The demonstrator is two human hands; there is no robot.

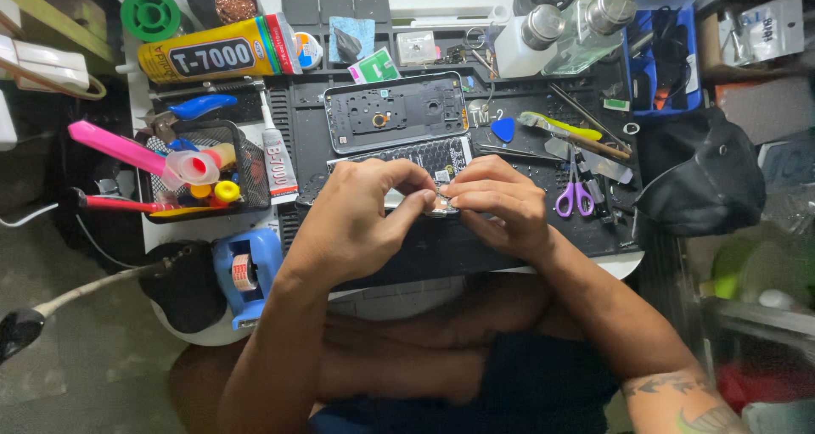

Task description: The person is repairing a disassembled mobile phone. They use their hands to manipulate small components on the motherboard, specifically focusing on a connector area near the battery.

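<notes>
At a cluttered repair mat (526,239), the left hand (361,218) and right hand (501,201) pinch a small phone part (441,207), fingers clenched on it, before the opened phone (396,112); fitting seemingly demands fine alignment next.

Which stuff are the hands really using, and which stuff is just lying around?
In use:
left hand
right hand
small part pinched between both hands
opened phone under the hands

Lying about:
phone back
purple scissors
yellow glue tube
blue tape dispenser
mesh basket of tools
two bottles
</notes>
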